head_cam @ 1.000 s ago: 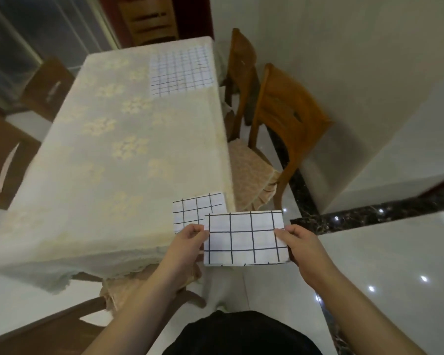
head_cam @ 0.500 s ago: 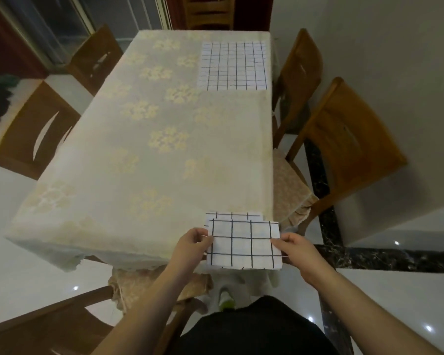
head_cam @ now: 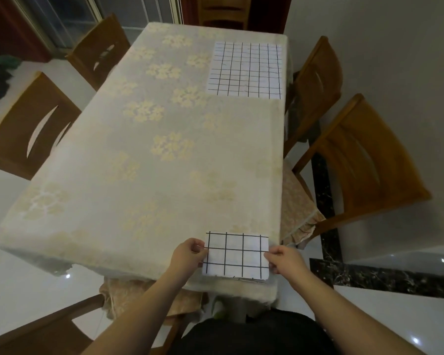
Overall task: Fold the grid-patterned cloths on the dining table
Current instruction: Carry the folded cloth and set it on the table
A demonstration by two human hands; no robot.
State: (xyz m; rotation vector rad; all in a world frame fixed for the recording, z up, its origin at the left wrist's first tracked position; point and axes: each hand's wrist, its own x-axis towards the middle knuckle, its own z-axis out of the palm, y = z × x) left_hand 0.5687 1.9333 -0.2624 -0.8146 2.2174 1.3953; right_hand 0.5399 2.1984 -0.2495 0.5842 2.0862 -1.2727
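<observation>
A small folded white cloth with a black grid (head_cam: 237, 256) lies at the near right corner of the dining table (head_cam: 149, 160). My left hand (head_cam: 187, 254) pinches its left edge and my right hand (head_cam: 283, 258) pinches its right edge. A thin edge of another folded cloth shows just under its near side. A larger grid-patterned cloth (head_cam: 245, 70) lies spread flat at the far right corner of the table.
The table wears a cream floral tablecloth. Wooden chairs stand on the right (head_cam: 364, 160), on the left (head_cam: 34, 126), at the far end (head_cam: 223, 8) and at the near side (head_cam: 62, 326). The floor is glossy white tile with a dark marble border (head_cam: 369, 275).
Both hands have carried the folded cloth forward over the near right corner, on top of the folded cloth that lay there. The view has swung to take in the whole table.
</observation>
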